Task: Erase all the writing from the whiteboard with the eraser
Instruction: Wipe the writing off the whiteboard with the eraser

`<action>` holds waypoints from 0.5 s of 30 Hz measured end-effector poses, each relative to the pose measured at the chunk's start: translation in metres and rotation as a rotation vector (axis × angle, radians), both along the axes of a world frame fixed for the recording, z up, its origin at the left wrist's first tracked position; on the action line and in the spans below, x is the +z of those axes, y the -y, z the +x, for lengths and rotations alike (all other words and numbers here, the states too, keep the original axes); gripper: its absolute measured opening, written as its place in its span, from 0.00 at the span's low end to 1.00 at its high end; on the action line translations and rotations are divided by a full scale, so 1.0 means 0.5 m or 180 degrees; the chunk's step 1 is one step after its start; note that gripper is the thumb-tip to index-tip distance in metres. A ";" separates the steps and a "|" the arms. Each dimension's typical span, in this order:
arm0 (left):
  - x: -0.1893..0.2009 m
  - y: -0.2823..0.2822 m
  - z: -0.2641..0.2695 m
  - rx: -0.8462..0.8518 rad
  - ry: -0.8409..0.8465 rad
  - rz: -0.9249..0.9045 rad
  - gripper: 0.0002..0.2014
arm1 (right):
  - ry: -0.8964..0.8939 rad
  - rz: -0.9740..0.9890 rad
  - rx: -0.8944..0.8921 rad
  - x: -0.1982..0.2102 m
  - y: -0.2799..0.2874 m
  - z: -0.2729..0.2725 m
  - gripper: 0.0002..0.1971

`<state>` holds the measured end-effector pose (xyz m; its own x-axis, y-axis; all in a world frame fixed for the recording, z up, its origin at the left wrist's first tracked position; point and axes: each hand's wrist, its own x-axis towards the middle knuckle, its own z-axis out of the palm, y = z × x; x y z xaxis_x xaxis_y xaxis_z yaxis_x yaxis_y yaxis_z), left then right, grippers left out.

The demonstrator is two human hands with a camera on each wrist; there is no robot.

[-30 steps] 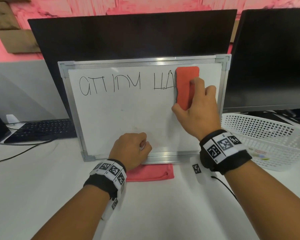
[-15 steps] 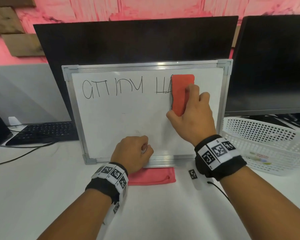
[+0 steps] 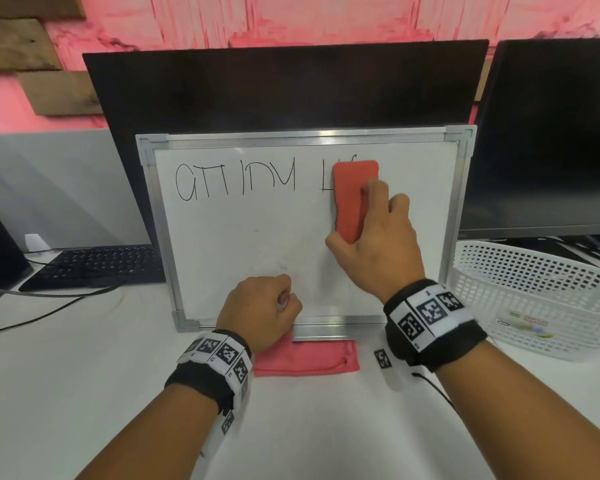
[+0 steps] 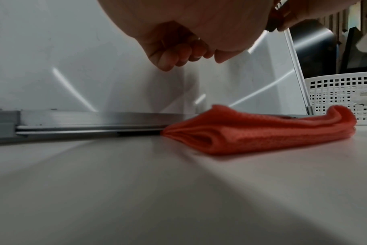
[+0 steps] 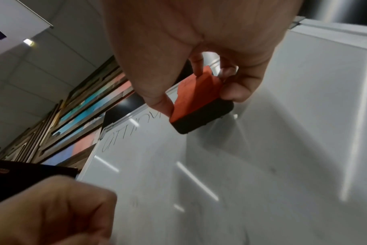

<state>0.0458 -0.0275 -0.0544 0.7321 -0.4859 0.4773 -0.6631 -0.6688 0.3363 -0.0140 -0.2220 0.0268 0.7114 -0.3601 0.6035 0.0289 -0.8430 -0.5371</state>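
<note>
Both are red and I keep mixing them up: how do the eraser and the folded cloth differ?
The eraser is a stiff block with a black underside; the folded cloth is soft fabric. The eraser is held against the whiteboard by the right hand; the cloth lies untouched on the table at the board's bottom edge. Both are reddish.

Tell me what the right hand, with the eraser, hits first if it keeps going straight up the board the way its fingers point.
Probably the whiteboard's top frame: the right hand holds the eraser just below it, with only bare board between.
</note>
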 end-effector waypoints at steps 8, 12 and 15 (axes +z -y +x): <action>0.002 -0.024 0.006 0.0070 0.0005 0.0006 0.14 | -0.0177 0.0001 0.0072 -0.041 -0.033 -0.013 0.39; 0.002 -0.033 0.007 0.0072 -0.0039 0.0004 0.13 | -0.0220 0.0031 0.0064 -0.055 -0.044 -0.015 0.39; 0.002 -0.039 0.008 0.0096 -0.0032 -0.0003 0.13 | -0.0163 -0.0034 0.0067 -0.023 -0.044 0.000 0.40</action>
